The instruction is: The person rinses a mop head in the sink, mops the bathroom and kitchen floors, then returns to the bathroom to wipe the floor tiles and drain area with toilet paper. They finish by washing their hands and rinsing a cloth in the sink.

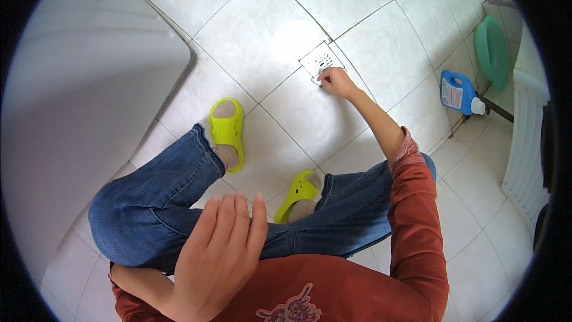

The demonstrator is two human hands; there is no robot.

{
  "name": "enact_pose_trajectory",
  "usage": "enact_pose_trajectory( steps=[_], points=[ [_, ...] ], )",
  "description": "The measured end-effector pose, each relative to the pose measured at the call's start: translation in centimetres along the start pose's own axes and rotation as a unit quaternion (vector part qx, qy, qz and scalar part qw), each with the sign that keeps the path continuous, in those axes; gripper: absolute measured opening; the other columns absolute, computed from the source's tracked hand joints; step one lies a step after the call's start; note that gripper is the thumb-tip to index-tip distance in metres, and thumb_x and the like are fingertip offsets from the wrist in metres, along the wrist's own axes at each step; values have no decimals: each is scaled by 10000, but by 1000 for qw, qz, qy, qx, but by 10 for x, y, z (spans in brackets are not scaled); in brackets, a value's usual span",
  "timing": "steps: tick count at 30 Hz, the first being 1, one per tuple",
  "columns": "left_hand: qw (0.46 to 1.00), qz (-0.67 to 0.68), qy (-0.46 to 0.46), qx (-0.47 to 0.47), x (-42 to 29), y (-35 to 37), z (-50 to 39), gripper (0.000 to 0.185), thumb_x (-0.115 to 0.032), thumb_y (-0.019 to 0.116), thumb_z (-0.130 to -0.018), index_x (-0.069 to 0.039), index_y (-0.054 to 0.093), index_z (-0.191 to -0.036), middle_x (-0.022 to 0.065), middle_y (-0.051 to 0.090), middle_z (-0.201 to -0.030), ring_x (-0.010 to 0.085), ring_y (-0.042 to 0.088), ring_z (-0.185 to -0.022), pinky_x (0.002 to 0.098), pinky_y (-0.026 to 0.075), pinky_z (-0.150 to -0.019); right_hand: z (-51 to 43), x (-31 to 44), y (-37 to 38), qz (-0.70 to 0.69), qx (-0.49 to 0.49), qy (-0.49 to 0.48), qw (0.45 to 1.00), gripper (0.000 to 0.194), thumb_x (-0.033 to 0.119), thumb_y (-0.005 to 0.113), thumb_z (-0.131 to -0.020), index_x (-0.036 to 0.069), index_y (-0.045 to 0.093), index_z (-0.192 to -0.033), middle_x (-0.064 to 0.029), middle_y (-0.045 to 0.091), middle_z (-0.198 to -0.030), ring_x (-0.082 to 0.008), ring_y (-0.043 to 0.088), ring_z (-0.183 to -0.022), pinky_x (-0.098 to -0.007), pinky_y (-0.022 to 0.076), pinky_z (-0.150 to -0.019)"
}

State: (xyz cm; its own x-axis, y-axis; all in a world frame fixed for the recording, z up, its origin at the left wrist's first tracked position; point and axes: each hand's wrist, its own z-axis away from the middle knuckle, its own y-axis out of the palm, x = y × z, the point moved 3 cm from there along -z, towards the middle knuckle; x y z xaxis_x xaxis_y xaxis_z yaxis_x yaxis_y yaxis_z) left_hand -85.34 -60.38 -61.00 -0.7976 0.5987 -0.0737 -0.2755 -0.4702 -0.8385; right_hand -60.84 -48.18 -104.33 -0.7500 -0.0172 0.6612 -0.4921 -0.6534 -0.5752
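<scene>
A square floor drain cover (316, 59) with dark slots is set among pale floor tiles. My right hand (338, 82) is at its near edge, fingers curled and pointing down. I cannot tell whether the fingertips grip the cover or something small, since the hand hides part of that corner. My left hand (221, 250) is raised in front of my chest, above my lap. Its back faces up, its fingers are extended, and nothing is seen in it.
Yellow-green clogs (225, 120) are on my feet, on either side of my crouch. A large white panel-sided object (98, 80) takes up the left. Rightward stand a blue jug with a white cap (462, 91), a green basin (490, 53) and a white ribbed object (527, 152).
</scene>
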Motion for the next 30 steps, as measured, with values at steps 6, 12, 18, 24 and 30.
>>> enact_pose_trajectory(
  steps=[6, 12, 18, 24, 30],
  points=[
    [1000, -3, 5, 11, 0, -1, 1, 404, -114, 534, -839, -57, 573, -1238, 121, 624, -1167, 217, 579, -1120, 357, 410, -1033, 10, -3, -1, 7, 25, 46, 999, 215, 19, 578, -778, 4, 729, -931, -185, 704, -875, -295, 674, -809, -357, 530, -765],
    [1000, 5, 13, 20, -2, -1, 0, 392, -120, 533, -842, -56, 583, -1226, 120, 626, -1160, 222, 579, -1120, 358, 412, -1031, 23, -2, -2, 7, 16, -6, 1000, 250, 8, 578, -796, 5, 714, -1005, -154, 693, -928, -277, 652, -801, -354, 524, -768],
    [1000, -2, 14, 18, -4, -3, -2, 385, -126, 531, -845, -59, 588, -1220, 116, 629, -1160, 223, 583, -1118, 360, 414, -1031, 33, 4, 4, 45, -30, -96, 994, 237, 2, 624, -786, 2, 700, -1010, -130, 669, -910, -254, 640, -771, -351, 518, -732],
    [999, -20, 23, 18, -6, -3, -3, 390, -115, 537, -839, -56, 584, -1222, 119, 628, -1157, 220, 580, -1126, 359, 412, -1034, 28, 1, 2, -80, -126, -12, 989, 218, 5, 639, -776, 2, 708, -983, -97, 657, -863, -198, 617, -712, -303, 515, -688],
    [999, 3, 23, 35, -8, -1, -4, 398, -108, 542, -836, -62, 581, -1229, 117, 620, -1174, 225, 575, -1133, 359, 409, -1037, 12, 0, 9, -107, -146, -22, 983, 238, 20, 626, -789, 24, 716, -1009, -104, 658, -879, -201, 607, -698, -304, 508, -689]
  ],
)
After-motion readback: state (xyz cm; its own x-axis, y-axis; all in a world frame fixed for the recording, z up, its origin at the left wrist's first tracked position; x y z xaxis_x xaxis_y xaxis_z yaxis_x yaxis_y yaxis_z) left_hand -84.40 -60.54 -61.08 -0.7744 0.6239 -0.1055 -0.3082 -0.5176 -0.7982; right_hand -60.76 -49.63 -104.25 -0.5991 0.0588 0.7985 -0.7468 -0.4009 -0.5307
